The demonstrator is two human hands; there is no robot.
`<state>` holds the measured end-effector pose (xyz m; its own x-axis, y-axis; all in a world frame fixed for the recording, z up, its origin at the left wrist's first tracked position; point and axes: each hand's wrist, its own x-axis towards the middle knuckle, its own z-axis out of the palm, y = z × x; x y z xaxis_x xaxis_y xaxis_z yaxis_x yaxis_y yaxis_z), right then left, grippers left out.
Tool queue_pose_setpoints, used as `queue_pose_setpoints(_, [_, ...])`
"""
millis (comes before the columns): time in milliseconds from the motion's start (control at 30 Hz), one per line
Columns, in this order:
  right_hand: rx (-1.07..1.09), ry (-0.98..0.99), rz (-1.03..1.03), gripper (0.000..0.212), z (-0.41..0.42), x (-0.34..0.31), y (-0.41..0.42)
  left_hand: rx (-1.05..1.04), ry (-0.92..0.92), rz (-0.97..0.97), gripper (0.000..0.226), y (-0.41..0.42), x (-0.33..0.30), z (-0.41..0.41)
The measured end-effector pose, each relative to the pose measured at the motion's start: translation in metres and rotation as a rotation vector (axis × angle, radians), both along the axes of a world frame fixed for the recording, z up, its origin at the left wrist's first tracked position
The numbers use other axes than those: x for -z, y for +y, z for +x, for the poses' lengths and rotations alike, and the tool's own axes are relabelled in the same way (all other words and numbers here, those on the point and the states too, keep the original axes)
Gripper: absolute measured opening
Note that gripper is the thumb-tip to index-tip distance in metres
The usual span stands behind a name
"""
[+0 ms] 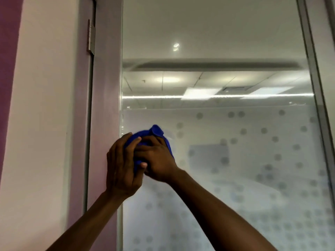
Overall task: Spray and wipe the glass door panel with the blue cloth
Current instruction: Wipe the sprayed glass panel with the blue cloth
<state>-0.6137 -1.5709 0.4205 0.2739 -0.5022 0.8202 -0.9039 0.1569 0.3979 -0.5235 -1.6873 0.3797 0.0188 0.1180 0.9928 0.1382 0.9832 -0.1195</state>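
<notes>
The cloth (143, 140), blue and bunched, is pressed to the glass (226, 142) at the panel's left edge, beside the door frame (105, 105). Both hands are clamped on it. The left hand (121, 165) wraps its left side, fingers curled over the top. The right hand (157, 160) covers the cloth from the right, touching the left hand. A fold of cloth sticks up above the fingers. The glass carries a frosted dotted film on its lower part. A hinge (91, 38) sits on the frame, upper left.
</notes>
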Motion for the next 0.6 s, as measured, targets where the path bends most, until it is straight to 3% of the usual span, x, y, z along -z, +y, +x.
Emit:
queue_pose_setpoints(200, [0.041,-0.246,0.153,0.041,-0.011,0.104,0.050,0.013,-0.209,-0.014,0.057,0.029,0.018,0.002])
queue_pose_setpoints(267, [-0.118,-0.450,0.096,0.043,-0.005,0.130,0.076,-0.007,-0.257,-0.052,0.063,0.039,0.024,0.002])
queue_pose_setpoints(333, [-0.393,-0.871,-0.109,0.047,0.005,0.149,0.105,-0.011,-0.302,-0.069,0.065,0.051,0.032,-0.001])
queue_pose_setpoints(400, [-0.674,-1.367,-0.438,0.029,-0.002,0.164,0.142,-0.019,-0.332,-0.081,0.064,0.062,0.043,-0.003])
queue_pose_setpoints(433, [-0.870,-1.619,-0.490,0.017,-0.010,0.173,0.165,-0.023,-0.346,-0.087,0.064,0.067,0.048,-0.005])
queue_pose_setpoints(467, [-1.059,-1.782,-0.498,0.025,-0.019,0.180,0.189,-0.025,-0.364,-0.093,0.063,0.072,0.053,-0.007])
queue_pose_setpoints(500, [-1.179,-1.841,-0.568,0.036,-0.027,0.185,0.212,-0.026,-0.385,-0.100,0.063,0.077,0.058,-0.010])
queue_pose_setpoints(533, [-1.232,-1.785,-0.767,0.042,-0.037,0.192,0.233,-0.030,-0.403,-0.108,0.063,0.081,0.064,-0.012])
queue_pose_setpoints(567, [-1.206,-1.686,-1.036,0.040,-0.048,0.198,0.251,-0.043,-0.415,-0.122,0.063,0.083,0.068,-0.014])
queue_pose_setpoints(600, [-1.036,-1.556,-1.328,0.031,-0.053,0.205,0.266,-0.060,-0.425,-0.137,0.062,0.085,0.072,-0.017])
